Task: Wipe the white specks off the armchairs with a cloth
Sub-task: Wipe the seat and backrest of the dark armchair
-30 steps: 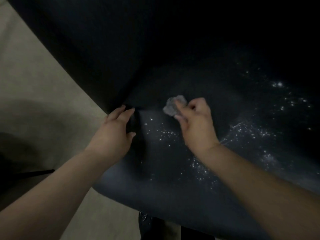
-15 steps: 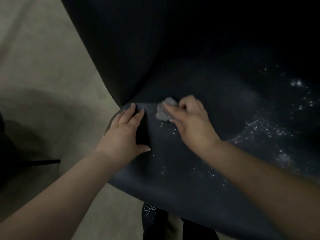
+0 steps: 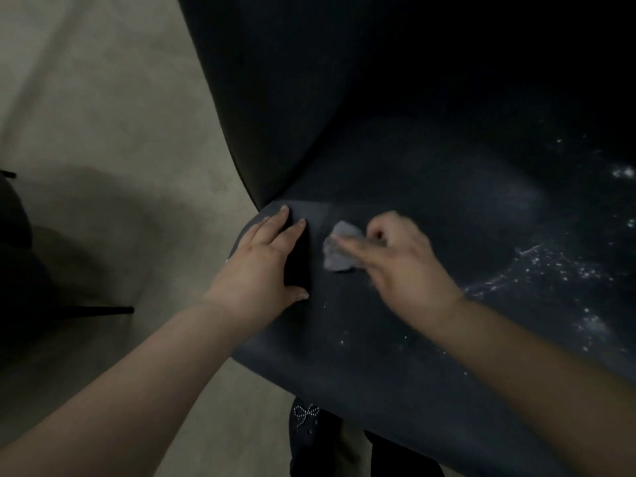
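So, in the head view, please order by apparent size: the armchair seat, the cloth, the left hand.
1. armchair seat, clearly largest.
2. left hand.
3. cloth, smallest, though the right hand partly covers it.

You are looking down on the dark armchair seat (image 3: 395, 373), which fills the right and lower middle of the frame. White specks (image 3: 550, 270) lie thick at its right edge and thin near lower centre. A small grey cloth (image 3: 339, 251) sits crumpled at centre. Your left hand (image 3: 261, 266) rests flat on the seat's left edge. Pale floor (image 3: 103, 115) fills the left of the frame.
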Tool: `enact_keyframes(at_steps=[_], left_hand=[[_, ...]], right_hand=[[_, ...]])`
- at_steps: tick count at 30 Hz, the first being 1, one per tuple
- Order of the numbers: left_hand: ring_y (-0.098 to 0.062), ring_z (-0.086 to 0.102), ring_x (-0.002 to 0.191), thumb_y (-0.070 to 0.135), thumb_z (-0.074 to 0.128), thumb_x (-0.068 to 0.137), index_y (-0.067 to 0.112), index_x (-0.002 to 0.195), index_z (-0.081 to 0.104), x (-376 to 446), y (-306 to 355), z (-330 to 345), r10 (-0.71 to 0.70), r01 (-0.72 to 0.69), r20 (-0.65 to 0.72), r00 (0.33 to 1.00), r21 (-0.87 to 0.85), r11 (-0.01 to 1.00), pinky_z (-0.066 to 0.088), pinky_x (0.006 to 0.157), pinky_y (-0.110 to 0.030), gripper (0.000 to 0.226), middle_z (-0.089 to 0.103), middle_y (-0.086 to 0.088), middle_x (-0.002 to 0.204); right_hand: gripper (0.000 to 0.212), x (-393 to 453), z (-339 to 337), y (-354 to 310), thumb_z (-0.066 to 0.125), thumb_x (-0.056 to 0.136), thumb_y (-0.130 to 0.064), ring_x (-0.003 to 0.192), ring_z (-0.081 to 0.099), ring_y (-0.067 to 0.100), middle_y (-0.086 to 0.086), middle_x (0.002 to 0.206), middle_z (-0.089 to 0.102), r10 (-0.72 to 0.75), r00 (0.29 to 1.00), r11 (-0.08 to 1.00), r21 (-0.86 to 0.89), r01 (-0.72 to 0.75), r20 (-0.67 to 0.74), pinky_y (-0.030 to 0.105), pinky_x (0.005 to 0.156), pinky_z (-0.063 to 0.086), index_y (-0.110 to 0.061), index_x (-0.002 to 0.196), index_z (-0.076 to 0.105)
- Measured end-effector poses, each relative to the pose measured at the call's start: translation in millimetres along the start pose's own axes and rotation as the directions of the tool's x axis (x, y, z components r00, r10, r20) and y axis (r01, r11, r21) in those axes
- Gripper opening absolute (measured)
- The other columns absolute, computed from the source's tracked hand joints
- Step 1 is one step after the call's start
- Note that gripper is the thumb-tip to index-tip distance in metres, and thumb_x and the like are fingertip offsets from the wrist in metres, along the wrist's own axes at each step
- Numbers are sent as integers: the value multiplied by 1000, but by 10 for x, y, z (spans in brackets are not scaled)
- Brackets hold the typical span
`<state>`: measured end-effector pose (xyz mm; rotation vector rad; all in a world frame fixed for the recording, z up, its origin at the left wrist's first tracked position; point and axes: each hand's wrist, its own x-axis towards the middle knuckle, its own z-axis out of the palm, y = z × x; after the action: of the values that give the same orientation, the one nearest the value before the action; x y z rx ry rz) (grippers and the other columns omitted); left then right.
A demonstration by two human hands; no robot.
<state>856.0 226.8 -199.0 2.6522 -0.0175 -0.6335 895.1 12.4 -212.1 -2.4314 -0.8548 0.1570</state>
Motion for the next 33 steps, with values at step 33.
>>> enact_keyframes(at_steps=[33], left_hand=[[-16, -8, 147, 34, 81, 73, 32, 152, 8, -527, -18, 213, -15, 14, 35, 999, 25, 1000, 2, 117, -27, 108, -12, 7, 160]], right_hand=[[53, -625, 245, -518, 72, 78, -7, 82, 50, 29, 9, 91, 50, 24, 999, 1000, -16, -24, 23, 41, 70, 48, -32, 124, 64]])
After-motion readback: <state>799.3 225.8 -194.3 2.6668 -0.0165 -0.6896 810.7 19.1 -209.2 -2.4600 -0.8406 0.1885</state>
